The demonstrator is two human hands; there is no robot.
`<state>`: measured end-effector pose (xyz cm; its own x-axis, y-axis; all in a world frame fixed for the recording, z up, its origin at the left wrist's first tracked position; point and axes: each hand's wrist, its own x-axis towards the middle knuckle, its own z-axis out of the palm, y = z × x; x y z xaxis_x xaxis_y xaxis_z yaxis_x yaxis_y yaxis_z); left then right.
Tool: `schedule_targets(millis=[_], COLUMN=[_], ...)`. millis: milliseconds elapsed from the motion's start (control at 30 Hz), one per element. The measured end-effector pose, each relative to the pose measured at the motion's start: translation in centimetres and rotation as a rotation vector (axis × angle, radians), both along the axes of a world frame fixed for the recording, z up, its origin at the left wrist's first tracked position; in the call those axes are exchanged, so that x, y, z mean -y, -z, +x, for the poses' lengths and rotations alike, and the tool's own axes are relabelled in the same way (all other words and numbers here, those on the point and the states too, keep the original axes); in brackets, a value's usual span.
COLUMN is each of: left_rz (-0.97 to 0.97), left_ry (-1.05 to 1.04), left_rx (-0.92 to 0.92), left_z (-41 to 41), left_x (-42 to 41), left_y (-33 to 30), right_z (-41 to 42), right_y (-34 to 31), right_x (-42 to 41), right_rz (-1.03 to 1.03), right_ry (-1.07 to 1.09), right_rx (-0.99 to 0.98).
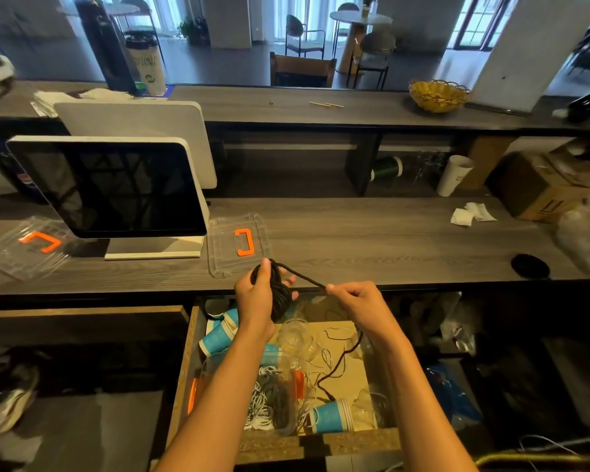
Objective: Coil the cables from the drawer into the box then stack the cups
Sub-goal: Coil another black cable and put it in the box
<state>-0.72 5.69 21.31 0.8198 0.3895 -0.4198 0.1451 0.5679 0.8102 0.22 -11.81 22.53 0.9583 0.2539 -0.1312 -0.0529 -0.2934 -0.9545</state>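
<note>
Above the open drawer (184, 362) the left hand (252, 294) grips a dark cable (278, 294) bundle, right hand (351, 296) pinching the free strand taut — loose tail trails into the drawer beside the clear box (218, 369) — best keep wraps even, tension light

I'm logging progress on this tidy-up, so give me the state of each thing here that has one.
drawer: pulled open.
black cable: partly coiled, tail trailing into the drawer.
left hand: grips the coil.
right hand: pinches the cable's free run.
clear box: open in the drawer, holding coiled cables.
box lid: off, lying on the counter.
blue cups: lying on their sides, unstacked.
monitor: screen dark.
</note>
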Motion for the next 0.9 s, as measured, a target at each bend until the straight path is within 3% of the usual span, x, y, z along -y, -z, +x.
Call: schedule_targets(millis=[200, 300, 400, 533, 633, 767, 900], left_rz=[-0.67, -0.741, -0.449, 0.439, 0.897, 1.078, 0.96], left_ry=[-0.091, -0.131, -0.15, -0.114, 0.061, 0.334, 0.671], left_rx=[0.274, 0.317, 0.202, -0.019, -0.035, -0.12, -0.127], left_z=[0.9, 0.7, 0.7, 0.5, 0.4, 0.4, 0.0], left_x=[-1.0, -2.4, -3.3, -3.4, -3.1, -2.0, -0.9], left_y=[-0.4, -1.2, -2.4, -3.0, -2.8, -2.7, -2.9], right_z=[-0.2, -0.1, 0.1, 0.1, 0.1, 0.4, 0.4], right_y=[0.7, 1.0, 1.5, 1.3, 0.1, -1.4, -1.7], right_x=[-0.6, 0.1, 0.9, 1.1, 0.4, -0.5, -1.0], right_rz=[0.038, 0.007, -0.037, 0.045, 0.046, -0.041, -0.075], right_ry=[-0.078, -0.142, -0.181, -0.135, -0.202, -0.256, -0.207], right_rx=[-0.063, -0.074, -0.036, 0.034, 0.12, 0.244, 0.341])
